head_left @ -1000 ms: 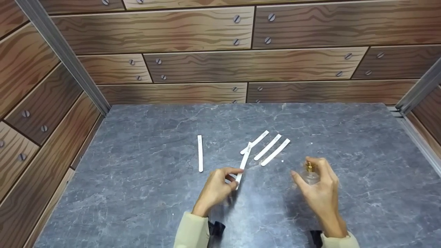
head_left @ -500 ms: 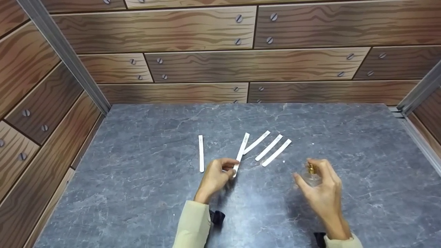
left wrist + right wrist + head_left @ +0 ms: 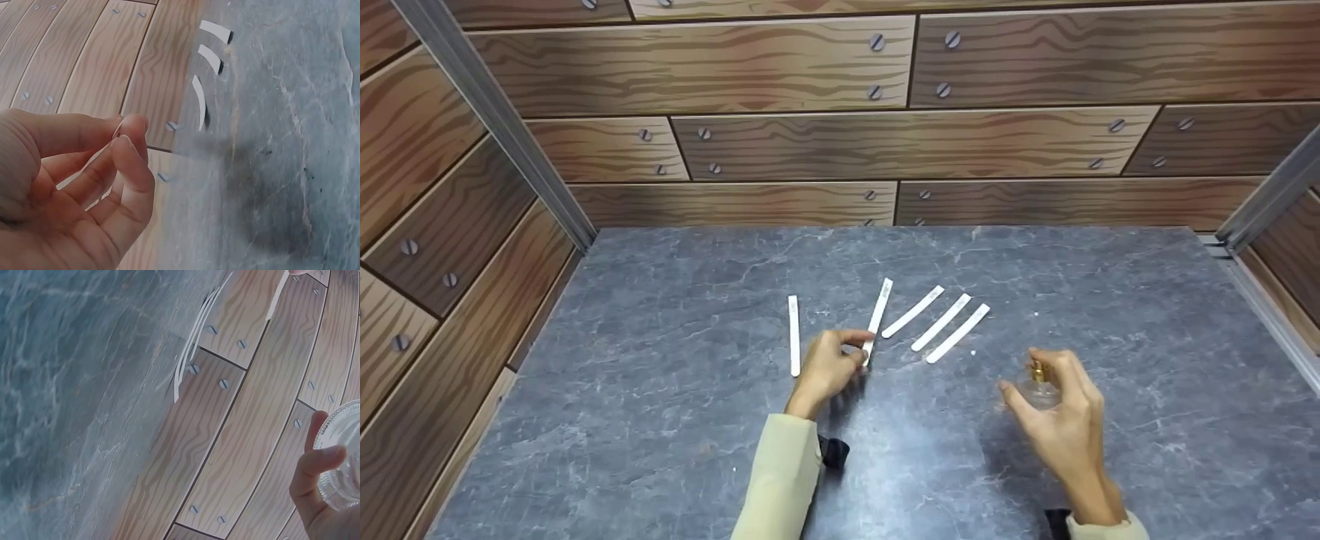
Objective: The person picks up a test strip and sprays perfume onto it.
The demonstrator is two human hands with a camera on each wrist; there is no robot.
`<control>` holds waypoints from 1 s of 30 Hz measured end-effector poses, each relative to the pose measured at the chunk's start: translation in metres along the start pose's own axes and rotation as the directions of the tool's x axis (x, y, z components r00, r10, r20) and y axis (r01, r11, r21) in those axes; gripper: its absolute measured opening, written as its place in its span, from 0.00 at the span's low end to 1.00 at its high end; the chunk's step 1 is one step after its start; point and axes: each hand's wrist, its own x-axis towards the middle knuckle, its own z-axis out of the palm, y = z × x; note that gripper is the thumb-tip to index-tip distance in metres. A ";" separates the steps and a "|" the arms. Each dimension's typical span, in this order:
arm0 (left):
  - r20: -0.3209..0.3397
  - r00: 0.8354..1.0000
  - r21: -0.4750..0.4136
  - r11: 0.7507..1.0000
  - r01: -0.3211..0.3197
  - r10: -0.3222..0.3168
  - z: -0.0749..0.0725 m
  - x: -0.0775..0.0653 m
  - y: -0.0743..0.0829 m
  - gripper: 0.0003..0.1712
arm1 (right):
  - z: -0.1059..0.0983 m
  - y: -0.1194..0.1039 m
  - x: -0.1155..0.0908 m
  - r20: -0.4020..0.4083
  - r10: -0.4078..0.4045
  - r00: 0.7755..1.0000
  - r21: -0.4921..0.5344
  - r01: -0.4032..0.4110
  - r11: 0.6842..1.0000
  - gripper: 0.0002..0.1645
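Note:
My left hand pinches the near end of a white paper test strip between thumb and fingers. The strip points away from me, dark print at its far end. In the left wrist view only its thin edge shows at the fingertips. To the right, my right hand holds a clear glass perfume bottle with a gold spray top, the index finger bent over that top. The ribbed glass base faces the right wrist camera, with fingers around it.
Three more test strips lie slanted side by side on the grey marbled tabletop: a left one, a middle one and a right one. Another strip lies left of my left hand. Wood-patterned walls surround the table.
My left hand has carried its strip forward and slightly left, so it no longer overlaps the leftmost slanted strip. My right hand stays nearly in place with the bottle.

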 end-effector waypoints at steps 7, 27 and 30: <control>0.013 0.998 -0.031 0.998 0.060 -0.060 0.007 0.007 -0.005 0.20 | -0.003 -0.002 0.000 0.009 0.010 1.000 -0.011 -0.010 1.000 0.30; 0.003 0.998 0.021 0.998 0.066 -0.066 0.009 0.035 -0.012 0.17 | -0.006 0.001 -0.001 0.019 0.013 1.000 -0.018 -0.012 1.000 0.30; 0.011 0.998 0.075 0.995 0.060 -0.061 0.007 0.038 -0.014 0.16 | -0.006 0.001 -0.002 0.014 0.013 1.000 -0.016 -0.013 1.000 0.30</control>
